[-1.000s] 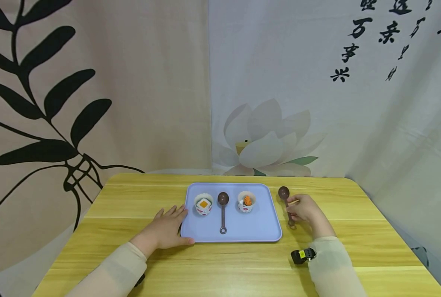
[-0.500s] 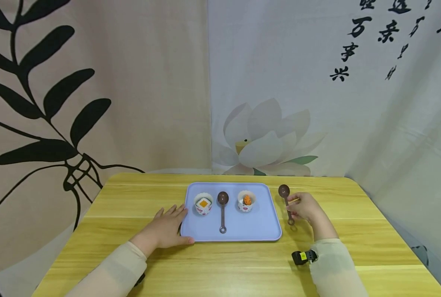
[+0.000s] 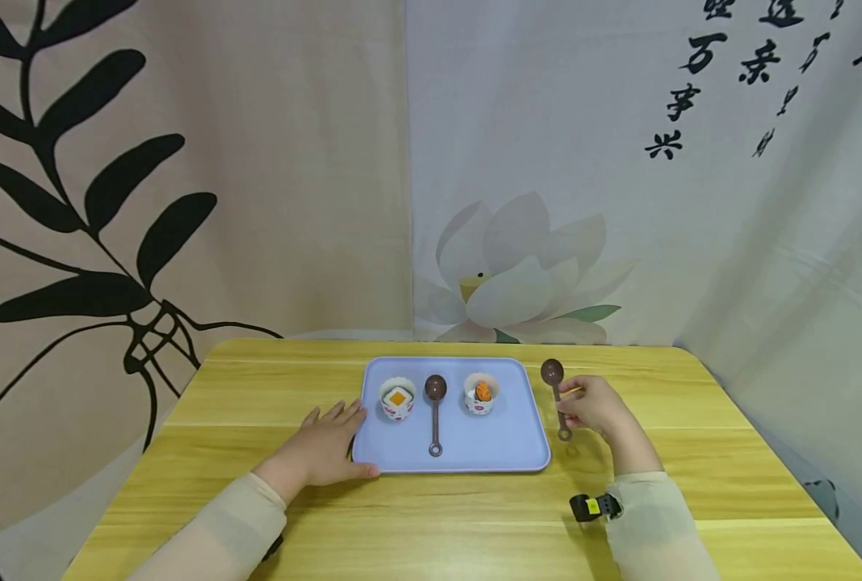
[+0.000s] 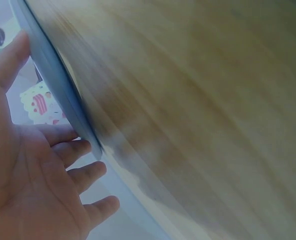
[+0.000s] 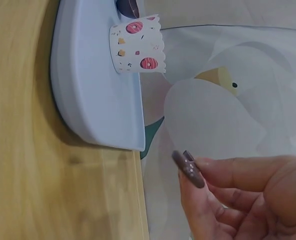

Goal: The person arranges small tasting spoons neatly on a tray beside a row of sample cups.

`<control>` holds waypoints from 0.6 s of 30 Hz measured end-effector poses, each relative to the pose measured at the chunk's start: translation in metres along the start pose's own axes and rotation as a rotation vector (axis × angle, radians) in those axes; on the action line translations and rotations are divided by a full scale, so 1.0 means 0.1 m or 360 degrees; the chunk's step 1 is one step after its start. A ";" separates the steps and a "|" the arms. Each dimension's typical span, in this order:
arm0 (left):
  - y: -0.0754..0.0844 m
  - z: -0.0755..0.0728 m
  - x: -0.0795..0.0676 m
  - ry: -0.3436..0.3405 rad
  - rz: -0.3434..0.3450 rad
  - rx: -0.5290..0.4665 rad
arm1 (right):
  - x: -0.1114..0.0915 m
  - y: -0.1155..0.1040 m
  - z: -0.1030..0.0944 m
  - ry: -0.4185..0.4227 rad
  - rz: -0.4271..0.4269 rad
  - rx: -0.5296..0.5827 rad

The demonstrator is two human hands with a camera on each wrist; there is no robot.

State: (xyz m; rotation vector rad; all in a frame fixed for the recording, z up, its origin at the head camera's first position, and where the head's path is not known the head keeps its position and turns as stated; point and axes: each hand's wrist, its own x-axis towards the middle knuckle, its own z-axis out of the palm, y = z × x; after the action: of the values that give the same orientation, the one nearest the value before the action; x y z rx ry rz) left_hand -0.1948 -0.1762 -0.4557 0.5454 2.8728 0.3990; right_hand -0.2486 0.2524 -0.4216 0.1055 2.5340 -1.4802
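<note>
My right hand pinches the handle of a brown spoon to the right of the light-blue tray. The spoon's bowl points to the far side; in the right wrist view its handle end shows between thumb and finger. At the tray's left front corner, my left hand touches the rim with spread, straight fingers. On the tray lies a second brown spoon, between two patterned paper cups. The left cup holds something white with an orange-yellow square, the right cup an orange piece.
The tray stands on a yellow wooden table, near its far edge. A curtain with printed leaves, a lotus and black characters hangs behind. A small black device sits at the right wrist.
The spoon in my right hand has shifted slightly toward the far side and left, its handle end now apart from its shadow on the table. My left hand and the tray stay put.
</note>
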 end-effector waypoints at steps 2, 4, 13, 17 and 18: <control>0.00 0.00 0.00 0.0001 0.0000 0.0001 | -0.01 -0.01 0.01 -0.0008 -0.0009 0.0005; 0.00 0.00 0.00 0.0002 -0.0001 0.0004 | -0.02 -0.02 0.03 -0.0009 -0.0008 0.0014; 0.01 -0.01 0.00 0.0003 0.0000 0.0003 | -0.01 -0.06 0.11 -0.0002 -0.0032 -0.0016; 0.01 -0.01 0.00 0.0002 -0.0005 0.0001 | 0.00 -0.08 0.15 -0.0007 -0.0047 -0.0027; 0.02 -0.02 0.00 0.0003 -0.0005 0.0001 | 0.00 -0.09 0.16 -0.0007 -0.0048 -0.0019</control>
State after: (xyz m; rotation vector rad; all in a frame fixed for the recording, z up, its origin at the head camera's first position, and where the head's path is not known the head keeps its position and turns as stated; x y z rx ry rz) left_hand -0.1944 -0.1751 -0.4537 0.5405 2.8751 0.3982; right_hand -0.2478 0.2343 -0.4216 0.0622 2.5514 -1.4740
